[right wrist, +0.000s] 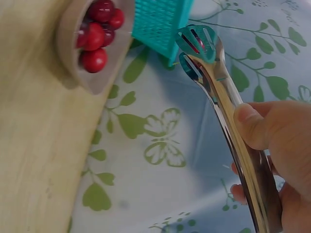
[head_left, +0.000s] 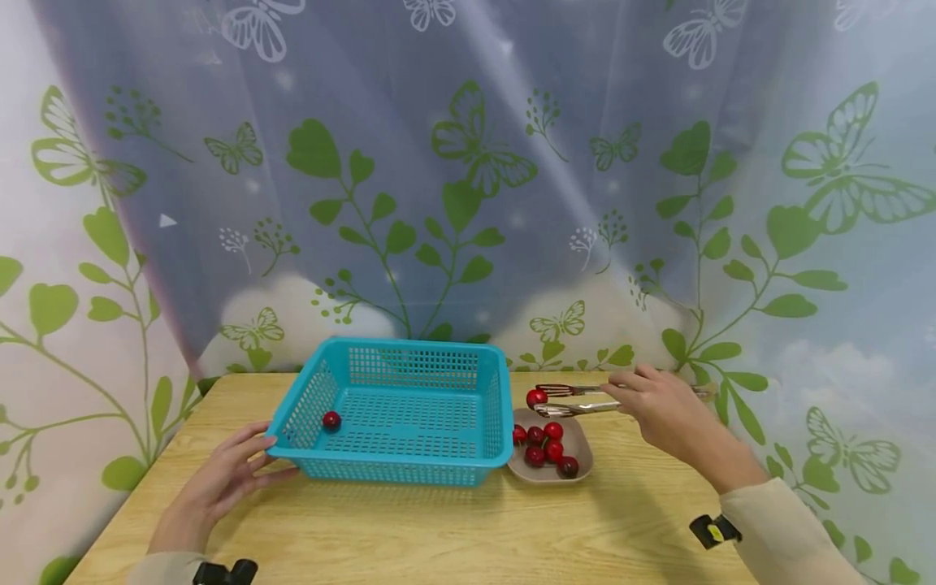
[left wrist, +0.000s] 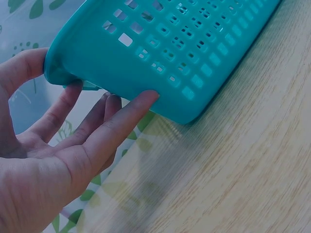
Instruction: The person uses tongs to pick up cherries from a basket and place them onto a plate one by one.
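My left hand (head_left: pixel 223 471) holds the left front corner of a turquoise plastic basket (head_left: pixel 395 472). In the left wrist view, fingers touch its rim and the thumb rests against its side wall. One dark red cherry (head_left: pixel 331 420) lies inside the basket, toward its left. My right hand (head_left: pixel 661 406) grips metal tongs (head_left: pixel 585 408) around their arms. At the slotted tips of the tongs is a red cherry (head_left: pixel 536 398), raised above a pinkish-beige dish (head_left: pixel 581 447); in the right wrist view it mostly hides behind the tips. Several cherries (head_left: pixel 553 450) sit in that dish.
The dish stands close against the basket's right side on a wooden table (head_left: pixel 409 528). Behind the table's far edge hangs a patterned curtain (head_left: pixel 570 244) with butterflies and leaves. The basket's back wall is near that curtain.
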Tool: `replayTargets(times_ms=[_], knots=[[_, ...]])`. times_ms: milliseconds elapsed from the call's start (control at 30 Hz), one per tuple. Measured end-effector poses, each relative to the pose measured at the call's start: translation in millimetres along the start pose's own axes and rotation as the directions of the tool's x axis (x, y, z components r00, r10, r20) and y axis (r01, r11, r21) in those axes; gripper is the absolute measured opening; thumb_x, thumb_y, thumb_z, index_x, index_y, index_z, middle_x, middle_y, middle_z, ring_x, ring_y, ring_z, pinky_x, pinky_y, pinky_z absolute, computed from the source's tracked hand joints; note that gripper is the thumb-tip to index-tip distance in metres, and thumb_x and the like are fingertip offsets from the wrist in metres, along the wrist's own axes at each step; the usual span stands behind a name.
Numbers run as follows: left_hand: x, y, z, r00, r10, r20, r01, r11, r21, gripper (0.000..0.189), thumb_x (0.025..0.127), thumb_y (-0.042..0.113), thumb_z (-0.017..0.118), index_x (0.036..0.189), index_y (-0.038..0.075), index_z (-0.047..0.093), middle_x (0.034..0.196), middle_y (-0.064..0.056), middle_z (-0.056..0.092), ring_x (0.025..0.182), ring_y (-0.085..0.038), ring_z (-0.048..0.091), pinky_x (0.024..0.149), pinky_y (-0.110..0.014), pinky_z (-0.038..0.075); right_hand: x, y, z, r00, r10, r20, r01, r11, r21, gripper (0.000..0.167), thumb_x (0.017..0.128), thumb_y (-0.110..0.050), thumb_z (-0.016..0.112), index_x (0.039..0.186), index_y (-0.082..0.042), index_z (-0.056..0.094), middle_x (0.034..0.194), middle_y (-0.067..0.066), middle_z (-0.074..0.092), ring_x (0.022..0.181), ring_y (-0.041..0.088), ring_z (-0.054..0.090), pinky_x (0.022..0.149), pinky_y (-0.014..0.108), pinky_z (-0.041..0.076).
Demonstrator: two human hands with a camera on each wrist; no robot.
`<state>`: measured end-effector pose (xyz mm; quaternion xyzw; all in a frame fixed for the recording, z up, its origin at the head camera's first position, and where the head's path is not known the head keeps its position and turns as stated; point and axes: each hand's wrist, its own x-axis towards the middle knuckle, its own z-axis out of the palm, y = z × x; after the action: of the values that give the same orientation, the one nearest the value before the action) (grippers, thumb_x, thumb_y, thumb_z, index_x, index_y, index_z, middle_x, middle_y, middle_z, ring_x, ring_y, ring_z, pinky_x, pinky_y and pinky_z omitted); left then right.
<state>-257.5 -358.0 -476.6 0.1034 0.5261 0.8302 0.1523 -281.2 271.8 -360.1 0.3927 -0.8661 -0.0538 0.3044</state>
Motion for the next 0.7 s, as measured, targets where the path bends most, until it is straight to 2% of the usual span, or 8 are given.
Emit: replayTargets(times_ms=[133,367,567,700], knots=[[0.0,0.3,0.7,1.000,0.005,-0.001,-0.005,1.000,-0.001,0.037,0.111,0.006,0.039,0.122,0.022,0.070,0.125,0.005,0.069,0.116,-0.015,0.068,0.106,-0.051,0.061,-7.4,-0.4,8.6,0.999,-0.006,0.038,0.006,1.000,-0.001,0.036,0.081,-0.001,0.082,0.117,-0.003,0.076,0.113,0.010,0.075,0.097,0.029,0.067,0.077,0.042,0.065],[-0.1,1.1,1.8,1.000,0.003,-0.019,-0.003,1.000,0.030,0.035,0.110,0.007,0.041,0.123,0.023,0.069,0.125,0.006,0.068,0.115,-0.014,0.067,0.107,-0.051,0.060,-18.0,-2.8,20.3,0.997,0.001,0.074,0.001,1.000,-0.024,0.036,0.078,-0.002,0.086,0.113,-0.006,0.077,0.109,0.007,0.074,0.088,0.023,0.061,0.067,0.035,0.060],[-0.7,0.4,1.0,1.000,0.004,-0.007,-0.004,0.999,0.034,0.036,0.111,0.007,0.039,0.125,0.023,0.068,0.126,0.005,0.067,0.117,-0.014,0.067,0.107,-0.051,0.060,-22.2,-4.9,24.5,0.993,0.014,0.117,-0.010,0.999,-0.036,0.035,0.079,-0.005,0.086,0.112,-0.008,0.078,0.109,0.006,0.075,0.089,0.023,0.062,0.068,0.035,0.061],[-0.7,0.5,0.6,1.000,0.002,-0.020,-0.001,0.999,0.036,0.035,0.111,0.007,0.040,0.124,0.023,0.068,0.126,0.006,0.067,0.117,-0.014,0.066,0.108,-0.052,0.060,-24.5,-4.7,26.6,0.992,0.023,0.123,-0.019,0.999,-0.036,0.034,0.079,-0.005,0.086,0.112,-0.008,0.078,0.109,0.005,0.074,0.087,0.022,0.060,0.062,0.032,0.057]])
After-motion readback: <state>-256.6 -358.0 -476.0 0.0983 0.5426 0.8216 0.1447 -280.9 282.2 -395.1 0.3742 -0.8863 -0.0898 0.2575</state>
